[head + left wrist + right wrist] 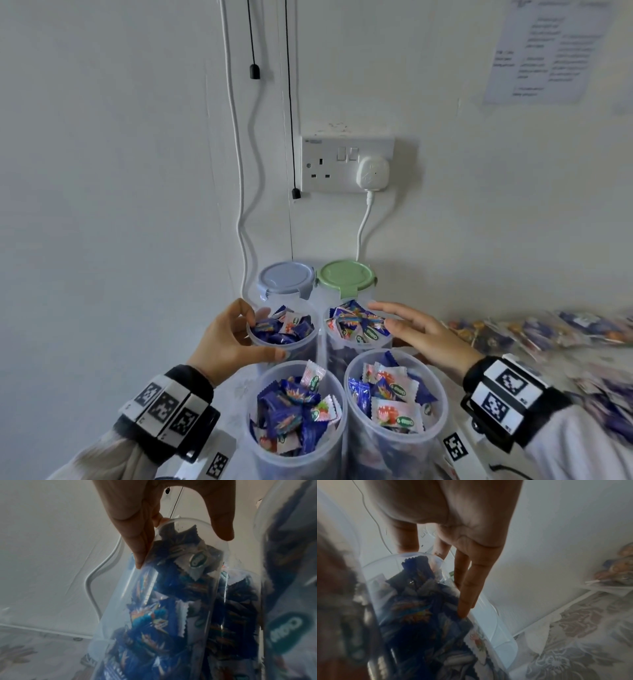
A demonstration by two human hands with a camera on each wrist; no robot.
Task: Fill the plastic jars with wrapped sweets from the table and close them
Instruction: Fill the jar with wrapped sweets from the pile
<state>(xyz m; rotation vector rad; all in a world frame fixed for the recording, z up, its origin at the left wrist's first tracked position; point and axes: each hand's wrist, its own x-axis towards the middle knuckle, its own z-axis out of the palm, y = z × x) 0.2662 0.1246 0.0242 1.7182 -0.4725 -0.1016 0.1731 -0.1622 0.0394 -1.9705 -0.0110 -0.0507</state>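
**Four open jars full, hands on the back pair**

While four clear plastic jars are standing packed together in a square on the table, all are brimming with wrapped sweets (388,397) in blue and white-pink wrappers and none is wearing a lid; the left hand (227,337) is gripping the back-left jar (282,337) at the rim, fingers curling over the far edge and thumb pressing the near wall; the right hand (424,334) is lying flat with fingers straight beside the back-right jar (358,334), fingertips touching its outer wall in the wrist view, holding nothing; the front-left jar (296,421) and front-right jar (397,414) are sitting untouched nearest the camera; behind them two closed jars are standing against the wall, one under a blue lid (286,278), one under a green lid (346,275); more sweets and lollipops (534,330) are lying blurred along the table (565,366) to the right; a white plug (372,173) is sitting in the wall socket (323,164) above.
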